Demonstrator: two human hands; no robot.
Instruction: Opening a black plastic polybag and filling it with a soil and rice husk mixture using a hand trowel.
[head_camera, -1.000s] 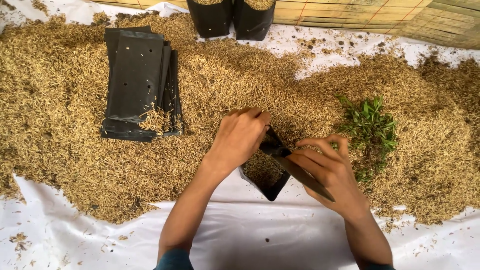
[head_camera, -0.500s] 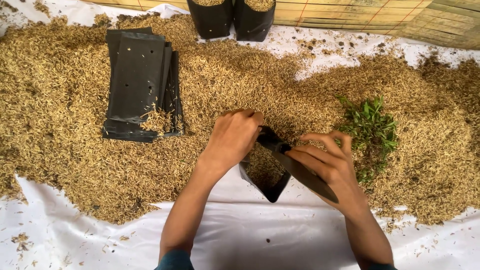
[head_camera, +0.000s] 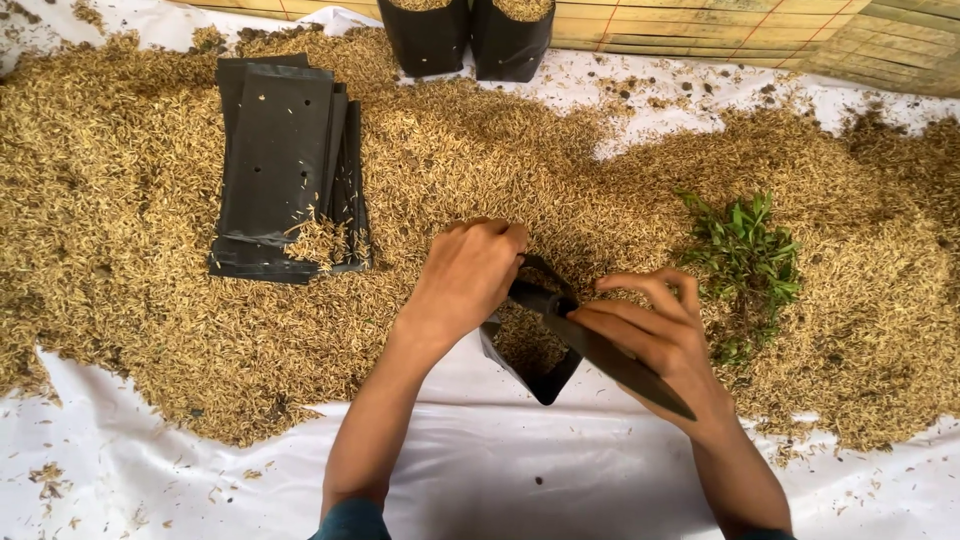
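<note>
A small black plastic grow bag (head_camera: 545, 375) lies open among a spread of golden rice husks (head_camera: 120, 220), partly filled with husks. My right hand (head_camera: 655, 335) pinches the bag's upper rim and holds its mouth open. My left hand (head_camera: 465, 280) is cupped at the bag's mouth, fingers curled over husks at the opening. Whether it holds husks I cannot see.
A stack of flat black grow bags (head_camera: 285, 170) lies to the left on the husks. A small bunch of green seedlings (head_camera: 745, 255) sits to the right. Two filled black bags (head_camera: 465, 35) stand at the far edge. White sheeting (head_camera: 520, 480) covers the ground near me.
My left hand has stayed at the bag's mouth with a slight shift; my right hand has kept hold of the rim. Little else differs.
</note>
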